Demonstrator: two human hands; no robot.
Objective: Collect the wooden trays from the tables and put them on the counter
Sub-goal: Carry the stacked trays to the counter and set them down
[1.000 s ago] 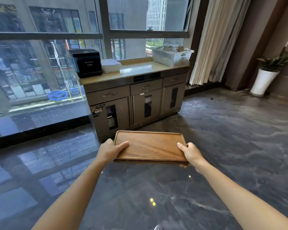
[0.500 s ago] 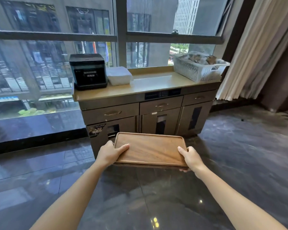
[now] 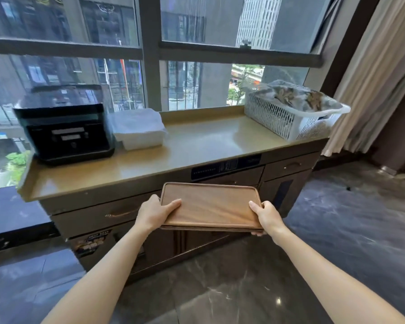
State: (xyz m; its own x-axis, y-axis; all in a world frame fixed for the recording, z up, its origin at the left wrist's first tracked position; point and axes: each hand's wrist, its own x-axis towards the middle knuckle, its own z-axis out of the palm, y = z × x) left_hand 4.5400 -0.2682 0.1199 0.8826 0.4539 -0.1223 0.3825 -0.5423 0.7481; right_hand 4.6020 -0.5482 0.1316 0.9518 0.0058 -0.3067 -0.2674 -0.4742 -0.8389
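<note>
I hold a stack of flat wooden trays (image 3: 211,206), brown with rounded corners and a raised rim, level in front of me. My left hand (image 3: 153,212) grips the stack's left edge, thumb on top. On the right edge sits my right hand (image 3: 265,217), thumb over the rim and fingers underneath. The trays hang in front of the cabinet drawers, just below the front edge of the tan counter (image 3: 197,146), which runs under the window.
On the counter stand a black appliance (image 3: 63,129) at the left, a white lidded box (image 3: 138,128) beside it, and a white basket (image 3: 292,115) of cloths at the right. A beige curtain (image 3: 374,78) hangs at the right. Dark polished floor lies below.
The counter has grown much larger and closer in view as I walked toward it. The trays stay held in both hands, now just short of the counter's front edge.
</note>
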